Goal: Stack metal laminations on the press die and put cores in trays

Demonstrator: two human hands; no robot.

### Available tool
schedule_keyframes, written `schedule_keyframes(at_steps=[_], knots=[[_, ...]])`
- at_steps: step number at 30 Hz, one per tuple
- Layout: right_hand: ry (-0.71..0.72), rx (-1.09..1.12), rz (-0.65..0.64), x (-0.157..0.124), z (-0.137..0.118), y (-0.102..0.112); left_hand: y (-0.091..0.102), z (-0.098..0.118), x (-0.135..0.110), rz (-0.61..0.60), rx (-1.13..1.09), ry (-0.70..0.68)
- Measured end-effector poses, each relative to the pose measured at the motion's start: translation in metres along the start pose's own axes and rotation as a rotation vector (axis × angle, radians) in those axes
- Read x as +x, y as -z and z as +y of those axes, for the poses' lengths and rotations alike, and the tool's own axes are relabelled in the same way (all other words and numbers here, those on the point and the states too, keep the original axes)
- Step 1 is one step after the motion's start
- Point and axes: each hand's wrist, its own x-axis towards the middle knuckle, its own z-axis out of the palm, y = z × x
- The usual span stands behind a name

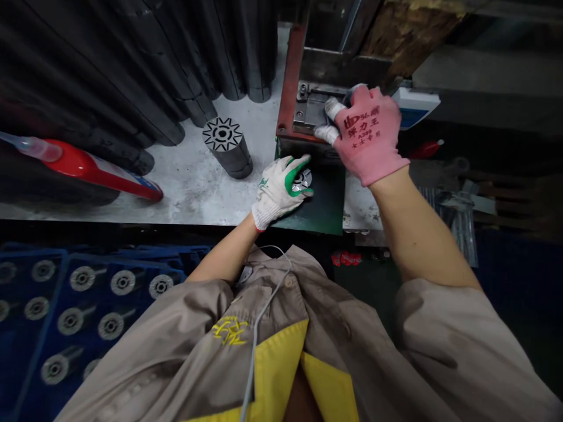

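My left hand, in a white glove with a green palm, is closed around a round slotted metal core on the dark green mat. Only the core's end face shows between thumb and fingers. My right hand wears a pink glove with white-wrapped fingertips. It reaches over the metal fixture of a machine, thumb and forefinger apart, and nothing shows held between them. The far fingertips are partly hidden. Left of my left hand, a taller stack of slotted laminations stands on the metal bench.
Long dark lamination stacks lie along the back left of the bench. A red bottle with a pale nozzle lies at the left. Blue trays below hold several cores. A white-and-blue box sits right of the fixture.
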Motion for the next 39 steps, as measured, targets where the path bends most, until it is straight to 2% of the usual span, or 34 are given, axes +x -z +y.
schedule_keyframes(at_steps=[3, 6, 8, 12, 17, 20, 23, 25, 27, 30, 33, 39], knots=[[0.02, 0.081, -0.074, -0.027, -0.008, 0.008, 0.004, -0.002, 0.0, -0.032, -0.023, -0.05], [0.112, 0.212, -0.159, -0.051, -0.014, -0.008, 0.002, -0.003, 0.001, -0.052, -0.024, -0.038], [0.119, 0.186, -0.276, -0.061, -0.019, -0.023, -0.001, -0.003, 0.001, -0.05, -0.019, -0.021], [0.149, -0.081, -0.478, -0.063, -0.041, -0.035, -0.003, 0.0, 0.001, -0.032, -0.02, 0.005], [0.231, -0.204, -0.567, -0.048, -0.07, -0.029, 0.002, 0.001, 0.002, -0.057, -0.033, -0.03], [0.282, -0.122, -0.526, -0.04, -0.06, -0.033, 0.004, -0.003, 0.002, -0.05, -0.048, -0.042], [0.217, 0.111, -0.413, -0.047, -0.029, -0.04, 0.006, -0.008, 0.002, -0.052, -0.101, -0.062], [0.085, 0.393, -0.279, -0.061, -0.004, -0.047, 0.007, -0.009, 0.002, -0.048, -0.208, -0.063], [-0.097, 0.702, -0.12, -0.079, 0.017, -0.056, 0.005, -0.005, 0.003, 0.014, -0.309, 0.0], [-0.387, 1.053, 0.048, -0.105, 0.034, -0.075, 0.002, 0.008, 0.006, 0.114, -0.266, 0.105], [-0.534, 1.225, 0.068, -0.12, 0.034, -0.092, 0.001, 0.018, 0.009, 0.112, -0.128, 0.107], [-0.442, 1.215, -0.021, -0.135, 0.027, -0.101, 0.006, 0.022, 0.004, 0.046, -0.031, 0.092]])
